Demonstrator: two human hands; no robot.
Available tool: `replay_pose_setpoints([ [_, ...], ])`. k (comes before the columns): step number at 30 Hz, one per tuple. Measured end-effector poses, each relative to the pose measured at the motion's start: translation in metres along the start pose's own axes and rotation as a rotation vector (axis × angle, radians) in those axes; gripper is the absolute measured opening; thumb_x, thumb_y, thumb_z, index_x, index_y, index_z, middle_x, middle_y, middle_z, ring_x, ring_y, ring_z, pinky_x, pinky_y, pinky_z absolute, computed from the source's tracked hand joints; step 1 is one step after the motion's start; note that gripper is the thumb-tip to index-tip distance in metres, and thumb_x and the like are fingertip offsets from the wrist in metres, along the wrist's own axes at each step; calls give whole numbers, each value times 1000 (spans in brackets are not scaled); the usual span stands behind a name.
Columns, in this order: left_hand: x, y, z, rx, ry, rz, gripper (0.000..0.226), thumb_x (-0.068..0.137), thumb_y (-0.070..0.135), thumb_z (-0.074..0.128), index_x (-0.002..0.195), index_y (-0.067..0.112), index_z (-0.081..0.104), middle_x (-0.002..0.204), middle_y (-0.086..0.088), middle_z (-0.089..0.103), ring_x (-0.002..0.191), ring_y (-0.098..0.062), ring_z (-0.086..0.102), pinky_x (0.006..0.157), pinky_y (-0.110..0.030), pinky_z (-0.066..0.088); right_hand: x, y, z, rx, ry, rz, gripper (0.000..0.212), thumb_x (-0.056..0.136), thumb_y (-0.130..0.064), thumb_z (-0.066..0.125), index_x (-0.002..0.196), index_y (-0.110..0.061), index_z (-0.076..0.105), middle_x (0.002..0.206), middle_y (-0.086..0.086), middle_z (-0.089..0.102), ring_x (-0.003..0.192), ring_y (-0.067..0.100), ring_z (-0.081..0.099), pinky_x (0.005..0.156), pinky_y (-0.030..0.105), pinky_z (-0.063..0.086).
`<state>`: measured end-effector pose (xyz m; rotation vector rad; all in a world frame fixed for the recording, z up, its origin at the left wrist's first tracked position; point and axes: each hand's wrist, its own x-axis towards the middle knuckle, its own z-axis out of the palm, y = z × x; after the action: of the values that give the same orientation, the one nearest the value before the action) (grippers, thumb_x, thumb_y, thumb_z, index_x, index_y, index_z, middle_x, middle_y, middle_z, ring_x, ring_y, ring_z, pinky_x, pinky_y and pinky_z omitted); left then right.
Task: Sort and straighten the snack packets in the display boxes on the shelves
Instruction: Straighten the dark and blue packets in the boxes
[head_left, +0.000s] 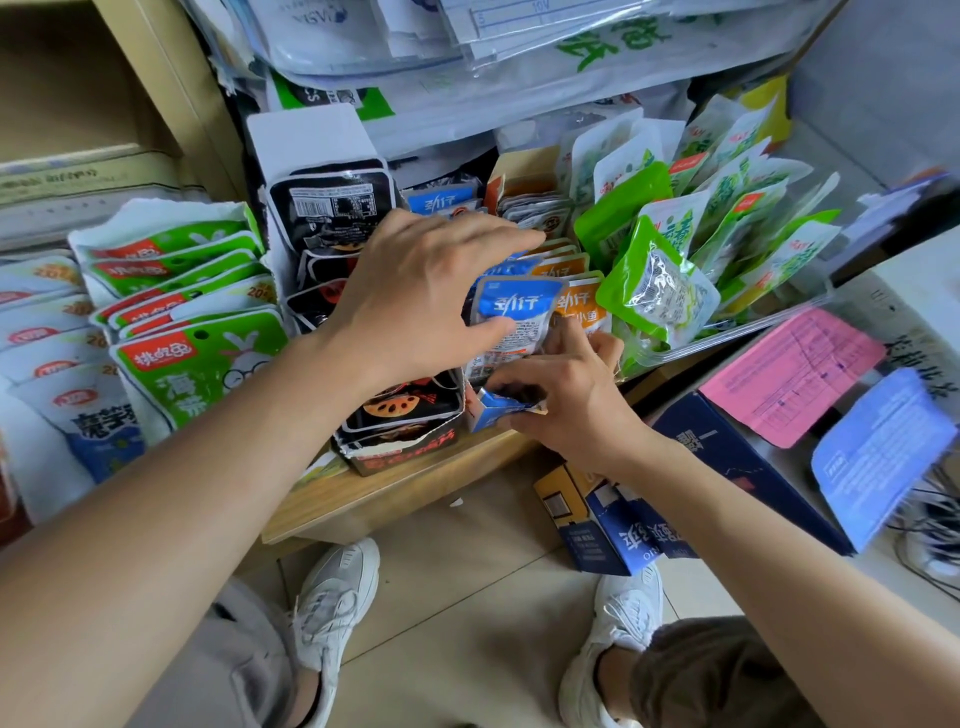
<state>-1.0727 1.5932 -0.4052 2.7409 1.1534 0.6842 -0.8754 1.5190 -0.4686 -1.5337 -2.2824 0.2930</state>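
Dozens of snack packets fill my feed, all on a pale wooden shelf board (395, 488) that runs beneath the blue-and-white foil snack packet (511, 317) at the centre. Right of that packet, I see green-and-white pouches (654, 280) leaning loosely in a clear plastic tray (727, 338). Far left of it, green-and-white packets with a rabbit drawing (197, 364) stand tilted back in rows. Just left of it sits a torn black cardboard box (405, 449) holding black packets with lotus-root pictures (400, 405). The left hand (415, 291) grasps the blue packet, with the thumb pressed on its face and the fingers stretched over the orange packets (576, 306) behind it. Just below it, the right hand (566, 400) has its fingers clenched on the torn blue cardboard box front (493, 410).
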Motion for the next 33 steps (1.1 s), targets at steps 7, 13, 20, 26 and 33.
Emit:
replay_pose_setpoints([
  [7,-1,0,0,0,-10,4,62,83,46,65,143,38,53,144,11,57,126,-19,58,101,-44,39,-1,0,-18,153,-27,81,28,69,-42,85,96,-36,78,94,-20,35,101,13,34,84,29,13],
  [13,-1,1,-2,-16,-21,-8,59,86,46,66,143,39,53,145,11,56,126,-18,57,103,-43,37,-4,-2,-28,288,-28,136,21,73,-43,83,92,-39,76,89,-11,49,100,17,46,89,31,19],
  [20,-2,3,-5,-150,-70,-21,45,87,47,58,131,45,61,145,12,55,131,-17,52,107,-42,28,-9,-6,-43,459,139,229,24,78,-25,85,96,-23,68,80,-21,64,75,-3,63,66,10,44],
  [26,-4,8,-8,-151,-149,5,71,79,77,46,138,38,57,148,14,52,141,-17,40,112,-44,23,-2,-9,-37,372,197,253,29,77,-30,85,98,-14,74,71,-11,66,62,5,58,60,14,41],
  [33,-4,16,-1,-3,-26,-7,64,69,45,85,127,28,63,128,11,65,117,-20,59,98,-42,34,-11,-11,-44,316,367,247,39,72,-38,88,91,-17,62,76,-9,61,63,10,56,57,18,42],
])
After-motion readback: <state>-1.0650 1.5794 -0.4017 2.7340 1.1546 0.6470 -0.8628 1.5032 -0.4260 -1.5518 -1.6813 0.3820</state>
